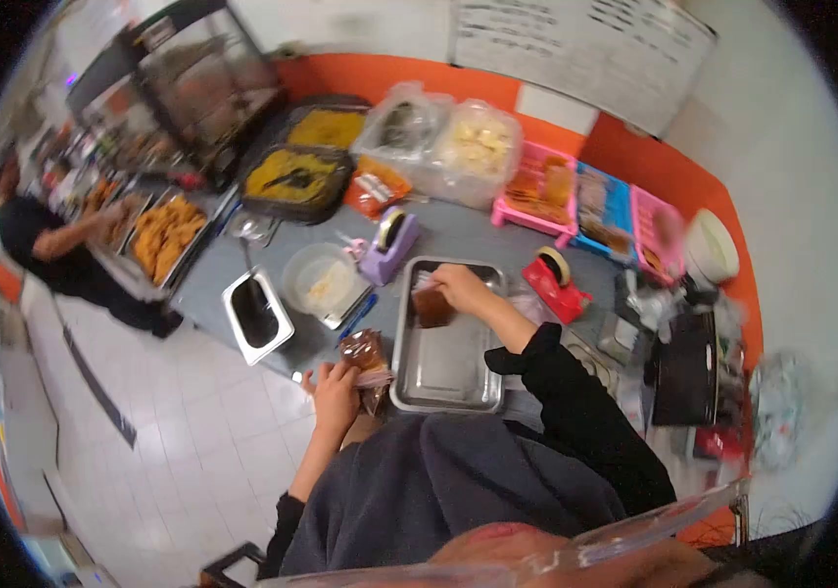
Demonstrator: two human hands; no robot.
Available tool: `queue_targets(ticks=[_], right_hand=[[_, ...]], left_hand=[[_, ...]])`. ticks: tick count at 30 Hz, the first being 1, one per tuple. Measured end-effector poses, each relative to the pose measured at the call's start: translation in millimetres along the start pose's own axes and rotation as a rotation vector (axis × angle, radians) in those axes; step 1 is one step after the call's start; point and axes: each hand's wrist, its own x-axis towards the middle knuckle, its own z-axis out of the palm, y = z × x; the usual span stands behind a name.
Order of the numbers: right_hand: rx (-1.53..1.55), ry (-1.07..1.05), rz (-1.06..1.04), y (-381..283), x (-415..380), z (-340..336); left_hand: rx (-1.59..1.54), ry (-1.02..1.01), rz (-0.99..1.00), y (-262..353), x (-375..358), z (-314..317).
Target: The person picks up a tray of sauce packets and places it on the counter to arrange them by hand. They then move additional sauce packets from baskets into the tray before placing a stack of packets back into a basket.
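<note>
My right hand pinches the top of a small clear plastic bag of brown sauce at the far left part of a rectangular metal tray. Apart from that bag, the tray's shiny floor looks bare. Left of the tray, near the table's front edge, my left hand is closed on more plastic bags of brown sauce, bunched together. A blue pen lies just beyond them. My left fingers partly cover these bags, so their number cannot be told.
Left are a dark-filled metal container and a clear tub. Tape dispensers, purple and red, stand beyond the tray. Pink and blue baskets line the wall. A co-worker stands by fried food.
</note>
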Motion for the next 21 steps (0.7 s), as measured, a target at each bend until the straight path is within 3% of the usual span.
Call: queue_targets(ticks=[5,7,12,14,17,21], right_hand=[[0.065,0.174,0.105,-16.8,-28.4,-66.5],[-0.028,-0.004,0.053,-0.2,-29.0,-107.2],[-0.225,0.090,0.217,17.1,-45.8,-227.4],[-0.321,0.098,0.276,50.4,-49.4,-272.2],[-0.381,0.183,0.198,100.7,-54.4,-329.1],[-0.428,0.233,0.332,189.0,-63.5,-368.4]], left_hand=[[0.005,-0.007,0.022,5.6,2.4,-1.5],[0.053,-0.051,-0.014,4.4,3.5,-2.2],[0.069,-0.079,0.007,0.3,4.0,1.9],[0.086,-0.087,0.007,-0.7,4.8,-0.2],[0.055,-0.133,0.011,-12.2,3.8,6.1],[0.138,-0.211,0.070,-37.6,-4.1,14.3]])
